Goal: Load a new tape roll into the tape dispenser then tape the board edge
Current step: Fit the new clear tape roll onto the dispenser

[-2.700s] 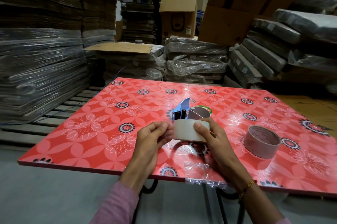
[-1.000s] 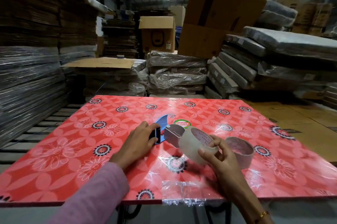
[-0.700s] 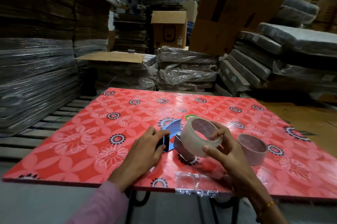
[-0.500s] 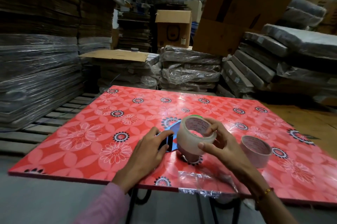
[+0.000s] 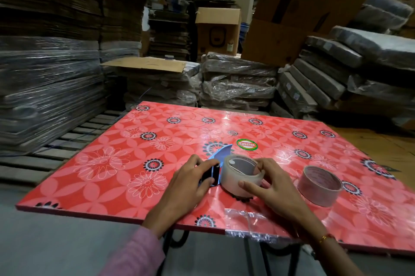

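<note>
So now the tape roll (image 5: 241, 174) has come down onto the blue dispenser (image 5: 216, 167) on the red board (image 5: 112, 163), right hand (image 5: 272, 188) gripping its rim, left hand (image 5: 188, 182) clamping the dispenser; before it hovered above

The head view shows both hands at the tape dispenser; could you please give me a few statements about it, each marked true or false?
1. The right hand grips the clear tape roll. True.
2. The left hand rests flat on the red board, away from the blue tape dispenser. False: it holds the dispenser.
3. A second tape roll lies on the board to the right. True.
4. The green sticker is stuck on the second roll. False: it sits on the board beyond the dispenser.
5. Crinkled clear tape covers part of the board's near edge. True.
</note>
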`<state>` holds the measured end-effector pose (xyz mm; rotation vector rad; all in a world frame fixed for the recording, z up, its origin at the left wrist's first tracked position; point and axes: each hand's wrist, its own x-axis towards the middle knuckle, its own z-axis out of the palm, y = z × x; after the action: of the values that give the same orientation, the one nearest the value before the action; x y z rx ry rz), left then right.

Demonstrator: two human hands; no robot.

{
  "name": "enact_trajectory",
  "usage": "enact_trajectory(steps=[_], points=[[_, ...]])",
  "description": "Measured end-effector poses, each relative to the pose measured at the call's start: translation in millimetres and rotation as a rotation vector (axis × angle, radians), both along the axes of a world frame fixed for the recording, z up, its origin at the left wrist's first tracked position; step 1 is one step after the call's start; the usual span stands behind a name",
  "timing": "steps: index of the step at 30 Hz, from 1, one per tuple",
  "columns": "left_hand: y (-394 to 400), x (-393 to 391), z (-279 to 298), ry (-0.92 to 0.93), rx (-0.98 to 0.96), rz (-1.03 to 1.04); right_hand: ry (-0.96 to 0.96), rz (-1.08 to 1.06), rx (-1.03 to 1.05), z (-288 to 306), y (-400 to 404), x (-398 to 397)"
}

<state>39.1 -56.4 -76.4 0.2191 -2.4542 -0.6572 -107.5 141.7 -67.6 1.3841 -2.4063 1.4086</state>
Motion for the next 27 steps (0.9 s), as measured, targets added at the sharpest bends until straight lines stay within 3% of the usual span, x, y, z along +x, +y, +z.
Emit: enact_trajectory(steps=[5,15,17,21,27], points=[[7,3,0,0.025,-0.025,0.026,0.291,-0.272,0.109,-5,-10,20],[12,8,3,0.008,-0.068,0.053,0.507,-0.472,0.307,3,-36,33],[12,8,3,0.015,-0.05,0.055,0.498,-0.438,0.31,6,-37,33],[11,7,3,0.015,0.0,0.063,0.347,-0.13,0.175,27,-44,18],[9,6,0,0.002,-0.027,0.058,0.471,0.071,0.62,80,-85,-2]])
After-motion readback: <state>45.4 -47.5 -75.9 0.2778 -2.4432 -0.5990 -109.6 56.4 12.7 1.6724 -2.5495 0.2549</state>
